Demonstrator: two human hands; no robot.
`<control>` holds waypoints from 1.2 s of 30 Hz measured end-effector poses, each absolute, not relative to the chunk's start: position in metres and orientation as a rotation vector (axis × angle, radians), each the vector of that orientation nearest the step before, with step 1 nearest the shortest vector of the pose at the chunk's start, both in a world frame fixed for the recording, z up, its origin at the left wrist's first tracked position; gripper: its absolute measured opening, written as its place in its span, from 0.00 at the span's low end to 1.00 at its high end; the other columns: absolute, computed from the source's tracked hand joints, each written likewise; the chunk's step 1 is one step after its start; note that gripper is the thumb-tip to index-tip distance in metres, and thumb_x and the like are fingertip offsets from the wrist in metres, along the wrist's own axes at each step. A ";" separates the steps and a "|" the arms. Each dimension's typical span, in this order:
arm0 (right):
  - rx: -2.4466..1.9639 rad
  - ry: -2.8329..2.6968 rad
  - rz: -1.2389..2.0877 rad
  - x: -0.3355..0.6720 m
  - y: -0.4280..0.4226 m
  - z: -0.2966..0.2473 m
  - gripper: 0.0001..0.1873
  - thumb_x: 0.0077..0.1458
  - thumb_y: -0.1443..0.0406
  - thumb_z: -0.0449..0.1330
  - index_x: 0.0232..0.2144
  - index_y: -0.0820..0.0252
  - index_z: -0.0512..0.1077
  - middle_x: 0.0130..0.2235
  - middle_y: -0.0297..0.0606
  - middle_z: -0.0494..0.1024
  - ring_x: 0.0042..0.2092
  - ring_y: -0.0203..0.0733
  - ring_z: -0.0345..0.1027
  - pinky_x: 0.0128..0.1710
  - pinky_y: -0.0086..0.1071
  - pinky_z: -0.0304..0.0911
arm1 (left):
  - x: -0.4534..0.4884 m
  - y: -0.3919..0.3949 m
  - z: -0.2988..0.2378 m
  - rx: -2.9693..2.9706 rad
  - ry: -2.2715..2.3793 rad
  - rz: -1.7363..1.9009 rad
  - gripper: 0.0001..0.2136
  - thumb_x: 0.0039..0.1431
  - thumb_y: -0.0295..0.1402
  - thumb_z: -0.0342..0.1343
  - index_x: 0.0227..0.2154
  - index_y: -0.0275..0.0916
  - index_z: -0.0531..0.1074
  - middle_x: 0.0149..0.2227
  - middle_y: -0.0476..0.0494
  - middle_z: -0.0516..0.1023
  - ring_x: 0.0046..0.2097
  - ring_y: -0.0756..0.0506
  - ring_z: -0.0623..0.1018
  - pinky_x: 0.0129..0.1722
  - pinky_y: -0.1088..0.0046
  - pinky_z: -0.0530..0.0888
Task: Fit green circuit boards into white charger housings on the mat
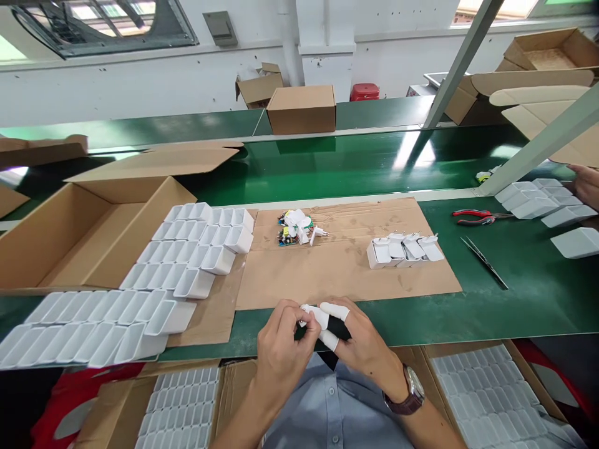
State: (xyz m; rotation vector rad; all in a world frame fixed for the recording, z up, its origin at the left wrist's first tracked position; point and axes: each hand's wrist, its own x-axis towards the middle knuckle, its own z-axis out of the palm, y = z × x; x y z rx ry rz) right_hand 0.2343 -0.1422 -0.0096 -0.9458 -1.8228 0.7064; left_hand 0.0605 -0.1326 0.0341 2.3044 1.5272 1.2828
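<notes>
My left hand [284, 343] is closed in a pinch at the near edge of the bench, its fingertips meeting those of my right hand. White finger covers wrap several fingertips of my right hand [365, 340], which is closed too. Something small and whitish may sit between the fingertips; fingers and covers hide its kind. Beyond them, on a cardboard sheet [337, 274], lies a small pile of circuit boards with white plastic parts [297, 226]. Farther right on that sheet, a short row of white cases [405, 251] has flat white pieces leaning on top.
Rows of white plastic cases [173, 262] stand at left beside an open carton [93, 231]. Red-handled pliers [482, 217] and tweezers [484, 262] lie at right. Another person's hand [587, 186] is at the right edge. Boxes of white cases [180, 405] flank my lap.
</notes>
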 end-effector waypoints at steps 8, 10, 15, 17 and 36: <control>-0.940 -1.821 0.609 0.233 -0.142 -0.013 0.24 0.70 0.68 0.62 0.64 0.52 0.65 0.53 0.46 0.79 0.53 0.48 0.76 0.52 0.43 0.76 | 0.056 -0.142 0.016 2.392 1.505 1.366 0.08 0.69 0.24 0.57 0.44 0.43 0.77 0.36 0.47 0.72 0.33 0.50 0.76 0.32 0.77 0.75; -0.968 -1.835 0.616 0.234 -0.142 -0.016 0.22 0.69 0.68 0.63 0.62 0.53 0.66 0.53 0.46 0.79 0.53 0.49 0.75 0.53 0.44 0.76 | 0.052 -0.148 0.013 2.433 1.478 1.336 0.12 0.71 0.26 0.56 0.50 0.46 0.79 0.40 0.45 0.72 0.36 0.49 0.77 0.35 0.75 0.77; -0.955 -1.872 0.650 0.240 -0.144 -0.017 0.31 0.63 0.74 0.61 0.65 0.53 0.64 0.55 0.46 0.77 0.56 0.49 0.74 0.56 0.45 0.76 | 0.048 -0.158 0.002 2.465 1.426 1.237 0.16 0.67 0.37 0.65 0.55 0.45 0.76 0.56 0.33 0.71 0.53 0.38 0.79 0.43 0.65 0.83; -0.957 -1.932 0.633 0.248 -0.148 -0.013 0.34 0.63 0.75 0.59 0.69 0.53 0.62 0.58 0.48 0.76 0.59 0.49 0.73 0.58 0.45 0.76 | 0.050 -0.158 -0.003 2.474 1.456 1.255 0.18 0.64 0.39 0.68 0.54 0.44 0.76 0.57 0.32 0.72 0.53 0.36 0.80 0.44 0.63 0.83; -1.518 -1.396 0.070 0.429 -0.118 -0.056 0.32 0.70 0.61 0.55 0.72 0.62 0.59 0.45 0.46 0.79 0.42 0.45 0.79 0.44 0.41 0.81 | 0.130 -0.014 0.036 2.231 0.957 1.001 0.03 0.61 0.33 0.59 0.36 0.42 0.77 0.38 0.44 0.81 0.39 0.42 0.82 0.39 0.67 0.81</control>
